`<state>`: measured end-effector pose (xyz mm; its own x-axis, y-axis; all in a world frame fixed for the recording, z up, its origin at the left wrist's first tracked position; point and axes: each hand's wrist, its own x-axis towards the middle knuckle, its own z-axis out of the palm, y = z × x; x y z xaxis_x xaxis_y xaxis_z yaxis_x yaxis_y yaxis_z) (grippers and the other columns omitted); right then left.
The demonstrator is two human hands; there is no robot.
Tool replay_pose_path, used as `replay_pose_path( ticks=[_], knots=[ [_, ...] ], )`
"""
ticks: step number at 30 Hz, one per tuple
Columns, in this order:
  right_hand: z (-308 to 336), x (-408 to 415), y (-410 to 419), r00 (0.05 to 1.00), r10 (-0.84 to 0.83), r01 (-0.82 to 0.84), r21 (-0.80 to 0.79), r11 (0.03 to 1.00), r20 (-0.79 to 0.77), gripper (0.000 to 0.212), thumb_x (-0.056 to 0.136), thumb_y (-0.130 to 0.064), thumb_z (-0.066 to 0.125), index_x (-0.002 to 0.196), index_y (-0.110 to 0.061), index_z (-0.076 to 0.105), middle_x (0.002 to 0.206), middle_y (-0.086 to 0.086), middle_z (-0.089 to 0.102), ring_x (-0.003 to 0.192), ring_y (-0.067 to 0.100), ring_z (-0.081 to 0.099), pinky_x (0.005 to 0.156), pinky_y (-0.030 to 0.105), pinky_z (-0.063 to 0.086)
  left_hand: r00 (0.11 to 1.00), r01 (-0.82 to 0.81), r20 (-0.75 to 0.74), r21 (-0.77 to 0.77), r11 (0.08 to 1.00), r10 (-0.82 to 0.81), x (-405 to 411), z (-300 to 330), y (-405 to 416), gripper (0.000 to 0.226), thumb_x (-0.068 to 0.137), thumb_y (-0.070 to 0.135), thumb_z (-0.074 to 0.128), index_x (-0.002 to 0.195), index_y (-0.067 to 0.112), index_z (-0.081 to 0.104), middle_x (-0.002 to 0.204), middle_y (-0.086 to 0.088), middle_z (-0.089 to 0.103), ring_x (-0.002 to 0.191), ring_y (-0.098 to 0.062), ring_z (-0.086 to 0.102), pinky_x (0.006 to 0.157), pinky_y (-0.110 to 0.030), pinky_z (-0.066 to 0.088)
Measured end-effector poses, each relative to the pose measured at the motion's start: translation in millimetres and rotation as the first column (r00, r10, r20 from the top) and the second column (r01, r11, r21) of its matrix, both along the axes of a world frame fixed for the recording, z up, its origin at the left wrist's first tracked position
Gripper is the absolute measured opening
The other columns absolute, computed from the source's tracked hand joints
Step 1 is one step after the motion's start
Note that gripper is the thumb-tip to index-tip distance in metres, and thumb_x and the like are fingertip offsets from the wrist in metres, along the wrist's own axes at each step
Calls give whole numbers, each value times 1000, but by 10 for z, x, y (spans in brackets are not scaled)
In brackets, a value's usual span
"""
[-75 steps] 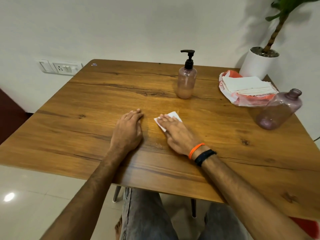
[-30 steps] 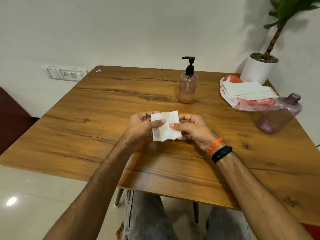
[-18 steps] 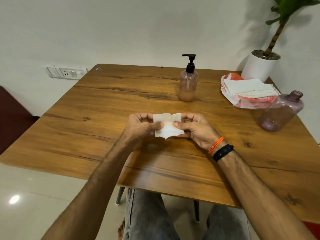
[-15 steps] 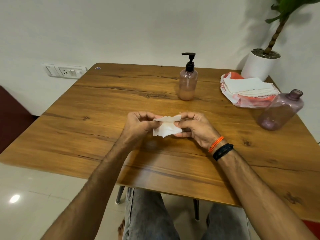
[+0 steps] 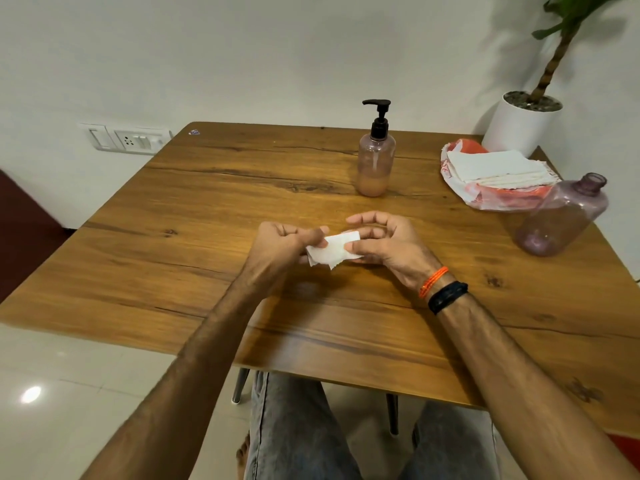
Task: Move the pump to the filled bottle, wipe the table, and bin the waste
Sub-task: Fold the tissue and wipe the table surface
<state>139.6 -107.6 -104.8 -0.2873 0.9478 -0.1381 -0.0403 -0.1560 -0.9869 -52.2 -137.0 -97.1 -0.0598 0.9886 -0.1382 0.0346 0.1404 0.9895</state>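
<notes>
White tissue is pinched between both hands just above the middle of the wooden table: the left hand grips its left end with thumb and fingers closed on it, and the right hand clamps the other end under the thumb, its upper fingers loosely spread. Looks like the folding-up bit after wiping, so I'd say we're between the wipe step and the bin step. The pump sits on the partly filled bottle at 12 o'clock from the hands, so that part seems done. The empty bottle, no cap, stands at 2 o'clock beside the napkin pack. Next move probably needs scrunching the tissue into one hand and finding a bin, and I can't see one anywhere.
</notes>
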Motion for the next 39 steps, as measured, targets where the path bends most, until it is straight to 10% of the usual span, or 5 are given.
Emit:
replay_pose_path(
  ticks=[15,20,25,29,39],
  knots=[
    [-21,-228,-12,976,-142,128,-96,987,-168,14,83,-4,69,97,-4,69,91,10,73,83,21,71,76,33,58,989,-57,127,-111,992,71,147,3,-12,58,69,2,82,118,7,52,92,-12,74,85,-23,74,72,-35,62],
    [-7,-155,136,940,-288,255,184,949,182,19,82,-10,72,101,-15,73,98,3,73,81,10,65,78,31,53,962,-65,-256,107,992,91,-116,-24,-49,42,78,13,77,116,10,59,108,-5,71,101,-16,68,90,-34,56],
    [-16,-98,264,549,-508,-33,624,781,664,32,86,-19,63,114,-34,68,105,1,73,94,23,67,81,34,56,667,75,-738,198,977,99,-444,-203,-42,38,92,22,61,128,11,57,130,-9,60,121,-23,52,107,-40,41],
    [-115,-187,315,339,-457,-315,557,768,822,35,91,-15,52,120,-29,65,105,11,71,94,33,65,81,41,55,517,143,-850,204,968,103,-505,-393,-76,42,98,26,49,136,8,51,149,-9,44,139,-24,35,117,-42,26],
    [-137,-473,498,303,-250,-505,377,776,920,62,82,1,45,140,-21,47,149,4,42,136,21,42,112,37,35,456,134,-879,226,965,142,-505,-502,-77,43,99,29,44,138,13,49,153,-6,40,143,-22,32,119,-42,24]
  ],
)
